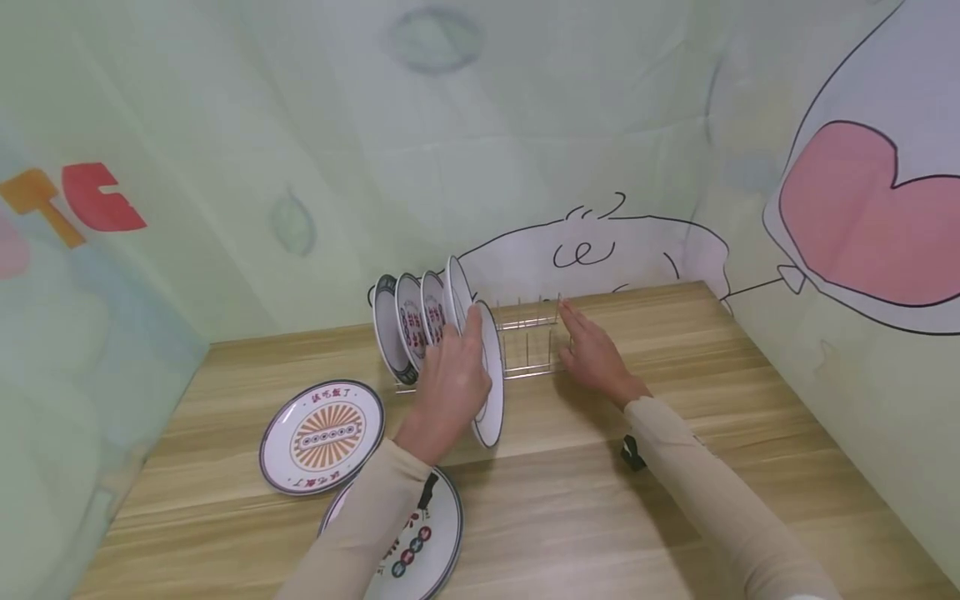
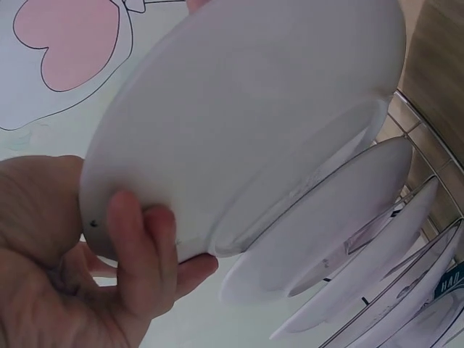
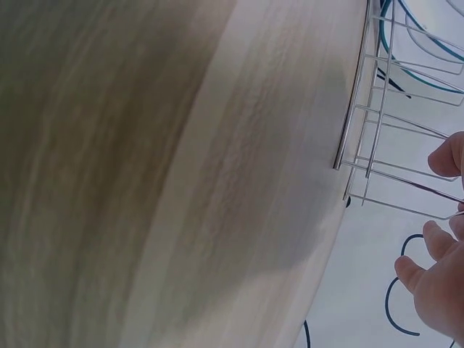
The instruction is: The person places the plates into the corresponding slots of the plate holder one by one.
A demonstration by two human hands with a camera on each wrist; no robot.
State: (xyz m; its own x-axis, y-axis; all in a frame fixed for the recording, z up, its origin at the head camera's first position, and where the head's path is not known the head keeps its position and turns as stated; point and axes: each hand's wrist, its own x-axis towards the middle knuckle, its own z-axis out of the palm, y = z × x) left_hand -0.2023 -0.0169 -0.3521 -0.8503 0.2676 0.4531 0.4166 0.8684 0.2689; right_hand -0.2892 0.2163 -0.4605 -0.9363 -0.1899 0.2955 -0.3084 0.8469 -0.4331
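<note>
My left hand grips the edge of a white plate, with the thumb on one side and fingertips on the other. The plate's pale surface fills much of the left wrist view. This plate stands tilted at the wire dish rack, right of several upright plates; whether it sits in a slot is hidden. At the rack's right end, my right hand holds the end wires between thumb and fingers, as the right wrist view shows.
Left of the rack, a plate with an orange sunburst lies flat on the wooden table. Another plate lies nearer, partly under my left sleeve. A small black object lies by the right forearm. Printed cloth hangs behind the table.
</note>
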